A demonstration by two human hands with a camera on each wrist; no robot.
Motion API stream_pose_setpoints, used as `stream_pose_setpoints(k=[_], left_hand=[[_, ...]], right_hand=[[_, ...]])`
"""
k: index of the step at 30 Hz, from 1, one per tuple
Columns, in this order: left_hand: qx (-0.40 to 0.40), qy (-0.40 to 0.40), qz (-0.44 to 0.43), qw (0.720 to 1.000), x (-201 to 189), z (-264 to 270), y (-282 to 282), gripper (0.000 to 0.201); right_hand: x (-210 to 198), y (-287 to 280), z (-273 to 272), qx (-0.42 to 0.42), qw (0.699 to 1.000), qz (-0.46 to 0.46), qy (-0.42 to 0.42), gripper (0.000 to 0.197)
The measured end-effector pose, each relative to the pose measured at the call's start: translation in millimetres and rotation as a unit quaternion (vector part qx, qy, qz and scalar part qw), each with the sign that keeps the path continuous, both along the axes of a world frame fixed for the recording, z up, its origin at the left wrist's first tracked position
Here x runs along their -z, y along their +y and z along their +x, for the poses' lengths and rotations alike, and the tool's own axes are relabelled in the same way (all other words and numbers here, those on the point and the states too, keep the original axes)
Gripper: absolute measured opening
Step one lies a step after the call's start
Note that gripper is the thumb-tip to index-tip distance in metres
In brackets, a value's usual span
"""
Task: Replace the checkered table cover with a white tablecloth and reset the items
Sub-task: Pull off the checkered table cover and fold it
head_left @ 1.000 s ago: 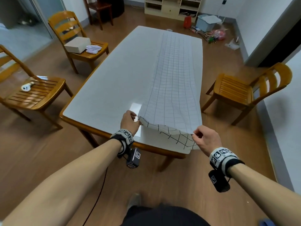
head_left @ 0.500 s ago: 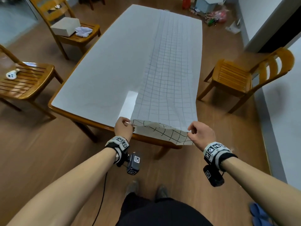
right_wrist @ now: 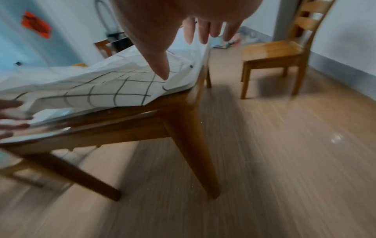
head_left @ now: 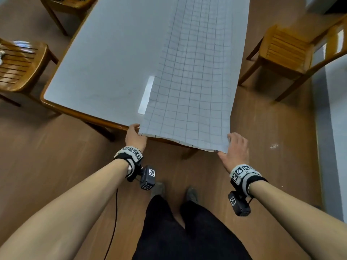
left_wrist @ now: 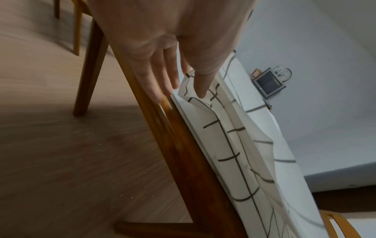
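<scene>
Chairs (head_left: 287, 51) flank table (head_left: 105, 76), hands spread flat, left (head_left: 135, 137), right (head_left: 237, 150), at checkered cover (head_left: 193, 87) corners

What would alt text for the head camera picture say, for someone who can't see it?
Seen from above, a person's left hand and right hand meet the near corners of a folded checkered table cover lying along the right half of a white-topped wooden table. Wooden chairs stand around on a wood floor.

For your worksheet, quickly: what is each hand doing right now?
Left hand: open, fingers straight, thumb touching the near corner of the checkered cover.
Right hand: open, fingers spread at the cover's other near corner, gripping nothing.
</scene>
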State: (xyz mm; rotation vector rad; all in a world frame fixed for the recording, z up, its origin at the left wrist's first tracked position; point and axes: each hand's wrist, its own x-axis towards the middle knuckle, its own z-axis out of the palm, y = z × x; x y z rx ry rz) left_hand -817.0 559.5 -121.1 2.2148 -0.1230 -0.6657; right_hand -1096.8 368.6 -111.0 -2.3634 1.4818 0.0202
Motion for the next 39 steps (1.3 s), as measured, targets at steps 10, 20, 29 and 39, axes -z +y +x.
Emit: stream_pose_setpoints(k=[10, 20, 29, 39], left_hand=[[-0.072, 0.104, -0.083, 0.988, -13, 25, -25, 0.013], [-0.114, 0.099, -0.193, 0.97, -105, 60, -60, 0.028], [-0.122, 0.158, -0.206, 0.958, -110, 53, -56, 0.026], [-0.086, 0.109, -0.118, 0.983, -47, 21, -6, 0.025]], right_hand=[[-6, -19, 9, 0.23, 0.927, 0.2, -0.219, 0.011], [-92, -62, 36, 0.263, 0.874, 0.177, -0.368, 0.036], [-94, -63, 23, 0.261, 0.908, 0.137, -0.298, 0.017], [-49, -25, 0, 0.232, 0.939, 0.151, -0.205, 0.022]])
